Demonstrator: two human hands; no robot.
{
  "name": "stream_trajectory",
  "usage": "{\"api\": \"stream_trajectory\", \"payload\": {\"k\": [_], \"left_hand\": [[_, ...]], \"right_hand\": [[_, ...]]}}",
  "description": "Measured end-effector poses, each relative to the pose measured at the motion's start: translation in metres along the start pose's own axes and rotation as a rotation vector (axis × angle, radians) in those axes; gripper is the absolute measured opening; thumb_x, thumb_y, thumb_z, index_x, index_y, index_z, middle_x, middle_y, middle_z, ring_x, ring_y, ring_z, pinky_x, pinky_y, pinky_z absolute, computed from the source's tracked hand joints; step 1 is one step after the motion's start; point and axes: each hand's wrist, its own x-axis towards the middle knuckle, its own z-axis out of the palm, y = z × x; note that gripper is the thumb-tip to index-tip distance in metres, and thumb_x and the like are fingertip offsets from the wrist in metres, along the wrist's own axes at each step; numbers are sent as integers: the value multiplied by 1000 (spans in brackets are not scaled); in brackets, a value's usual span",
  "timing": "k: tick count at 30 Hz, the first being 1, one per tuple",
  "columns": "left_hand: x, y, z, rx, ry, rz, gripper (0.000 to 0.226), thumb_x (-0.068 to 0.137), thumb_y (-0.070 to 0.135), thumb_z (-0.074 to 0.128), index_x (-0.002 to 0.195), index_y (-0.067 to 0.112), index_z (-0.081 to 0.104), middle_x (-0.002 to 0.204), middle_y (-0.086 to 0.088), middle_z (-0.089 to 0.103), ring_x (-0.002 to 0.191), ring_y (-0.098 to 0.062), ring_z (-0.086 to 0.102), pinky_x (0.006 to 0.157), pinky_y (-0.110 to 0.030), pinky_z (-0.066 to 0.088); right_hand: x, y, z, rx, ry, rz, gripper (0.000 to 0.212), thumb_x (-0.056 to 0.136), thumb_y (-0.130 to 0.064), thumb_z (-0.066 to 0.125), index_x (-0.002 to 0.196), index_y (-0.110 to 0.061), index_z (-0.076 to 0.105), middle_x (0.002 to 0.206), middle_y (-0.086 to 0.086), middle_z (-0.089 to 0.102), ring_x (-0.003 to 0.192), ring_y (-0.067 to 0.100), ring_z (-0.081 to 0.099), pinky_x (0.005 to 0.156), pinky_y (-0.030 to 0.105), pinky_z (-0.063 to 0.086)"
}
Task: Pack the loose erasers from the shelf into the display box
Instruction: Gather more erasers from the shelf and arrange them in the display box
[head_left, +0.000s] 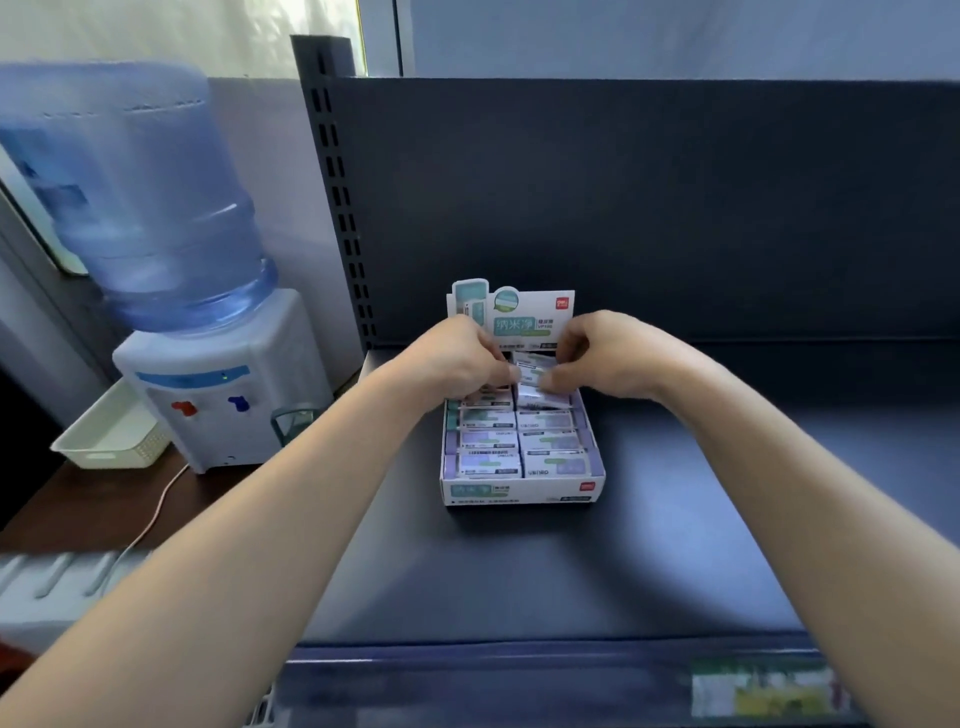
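White display box (522, 491) on dark shelf (675, 519), rear rows hidden by hands. Left hand (452, 358), right hand (608, 353): fingers curled, pinching blurred erasers (531, 370).

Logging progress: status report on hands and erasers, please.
Left hand, right hand pinch erasers at display box back. Front rows packed. Nothing blocking.

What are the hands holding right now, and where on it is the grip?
Both hands appear to pinch a wrapped eraser over the back row of the display box: left hand on its left end, right hand on its right end.
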Motion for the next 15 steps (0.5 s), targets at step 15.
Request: {"api": "stream_trajectory", "payload": {"k": [15], "left_hand": [[1, 2, -3, 60, -63, 2, 7, 78, 8, 74, 77, 14, 70, 71, 2, 66, 62, -9, 57, 60, -18, 51]], "right_hand": [[5, 0, -10, -33, -167, -96, 37, 70, -33, 81, 97, -18, 61, 80, -10, 55, 69, 7, 49, 63, 24, 40]]}}
